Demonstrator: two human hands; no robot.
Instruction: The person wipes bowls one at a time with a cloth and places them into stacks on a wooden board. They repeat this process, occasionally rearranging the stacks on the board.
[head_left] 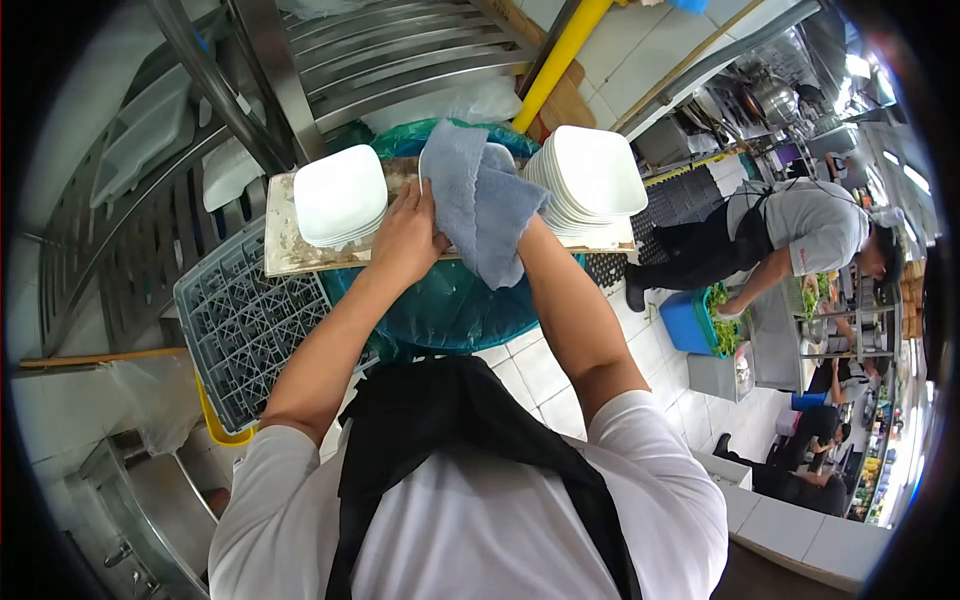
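Head view, looking down past the person's own white shirt and black apron. Left hand [405, 235] is closed on the near edge of a white dish [497, 152]. Most of that dish is covered by a blue-grey cloth [480, 205]. Right hand is buried under the cloth at the end of the right forearm, so I cannot tell its grip or how wide it is; the cloth drapes over it and onto the dish.

The dish sits right between the two hands, over a worn wooden board [285, 250]. Just left of the left hand is a short stack of white square plates [340, 195] on the board. Just right of the right hand is a taller plate stack [590, 175]. The board lies across a teal bin [450, 305], below the hands. A grey dish rack [245, 320] is left of the left forearm. Well apart on the right, a co-worker [800, 230] in a grey shirt bends toward a blue tub [685, 325] of greens.
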